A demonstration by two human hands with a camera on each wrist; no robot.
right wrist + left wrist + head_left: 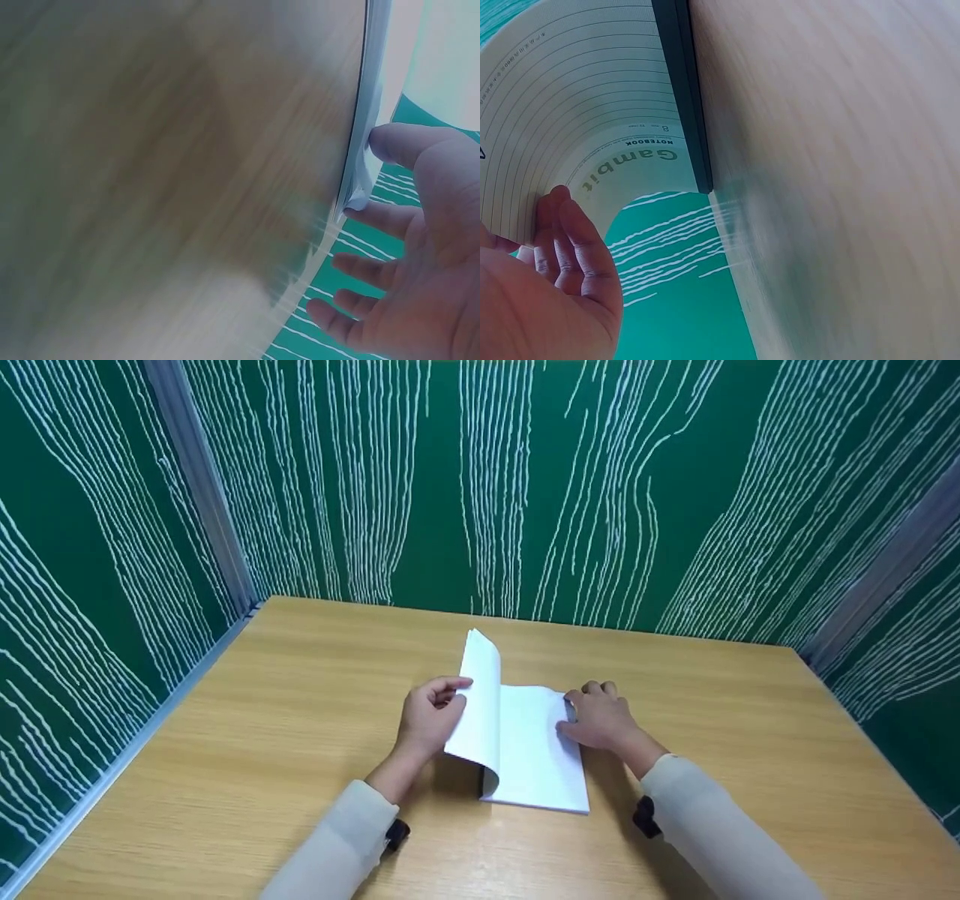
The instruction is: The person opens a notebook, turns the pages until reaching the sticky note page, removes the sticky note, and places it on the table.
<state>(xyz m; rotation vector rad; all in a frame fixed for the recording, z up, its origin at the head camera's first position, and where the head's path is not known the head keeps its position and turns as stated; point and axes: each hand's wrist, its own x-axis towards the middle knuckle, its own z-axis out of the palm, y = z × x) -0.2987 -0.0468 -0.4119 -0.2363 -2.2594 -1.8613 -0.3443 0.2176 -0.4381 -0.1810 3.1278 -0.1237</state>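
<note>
An open notebook (pixel 538 750) with white pages lies near the middle of the table. My left hand (pixel 433 718) pinches the outer edge of a raised bunch of pages (pixel 480 697), which stands up and curves over on the left. In the left wrist view, the side of these pages (pixel 607 82) facing that camera shows ruled lines and the printed words "Gambit NOTEBOOK"; a dark cover edge (pixel 684 97) runs beside them. My right hand (pixel 600 716) holds the notebook's far right corner between thumb and index finger, its other fingers loosely bent. In the right wrist view, the page corner (pixel 361 187) bends up between them.
The wooden table (pixel 300 675) extends around the notebook on all sides. Green panels (pixel 435 510) with white wavy lines stand behind and beside it, joined by grey posts (pixel 202 480). A dark band (pixel 646 817) sits at the right sleeve.
</note>
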